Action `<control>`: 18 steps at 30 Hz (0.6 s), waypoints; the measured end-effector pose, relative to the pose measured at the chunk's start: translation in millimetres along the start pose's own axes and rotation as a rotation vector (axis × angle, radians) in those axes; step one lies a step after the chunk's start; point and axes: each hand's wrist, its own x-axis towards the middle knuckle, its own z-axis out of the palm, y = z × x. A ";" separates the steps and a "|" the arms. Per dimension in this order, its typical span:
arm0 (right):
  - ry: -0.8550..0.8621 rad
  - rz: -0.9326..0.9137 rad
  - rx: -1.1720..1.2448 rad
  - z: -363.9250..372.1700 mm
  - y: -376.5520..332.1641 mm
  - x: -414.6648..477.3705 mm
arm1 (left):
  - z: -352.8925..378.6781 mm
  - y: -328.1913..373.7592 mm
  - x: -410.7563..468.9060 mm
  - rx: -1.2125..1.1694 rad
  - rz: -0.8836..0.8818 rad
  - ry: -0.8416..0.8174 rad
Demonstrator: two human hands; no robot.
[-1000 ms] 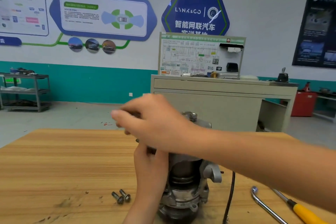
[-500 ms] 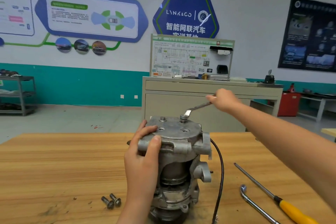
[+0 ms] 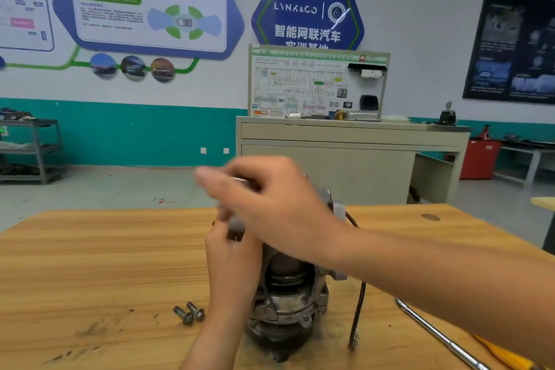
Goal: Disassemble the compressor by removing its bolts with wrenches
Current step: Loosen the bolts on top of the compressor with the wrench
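Compressor: right hand with wrench now leftward

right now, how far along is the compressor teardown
Done: two bolts lie loose on the table beside the compressor. In hand: the left hand grips its upper part while the right hand, blurred, seems to hold a wrench over the top. Left: the hands hide the top, so remaining bolts cannot be counted; the body looks in one piece.
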 end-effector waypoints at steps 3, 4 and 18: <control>0.358 0.016 0.177 -53.0 17.3 -61.8 | -0.9 -4.7 -0.6 -0.056 -0.018 -0.034; 0.506 0.071 0.165 -69.2 29.4 -72.4 | -1.3 -4.8 -1.1 -0.067 -0.005 -0.038; -0.367 0.670 -0.811 -66.0 142.4 129.0 | 0.6 -9.1 2.8 -0.047 0.036 -0.016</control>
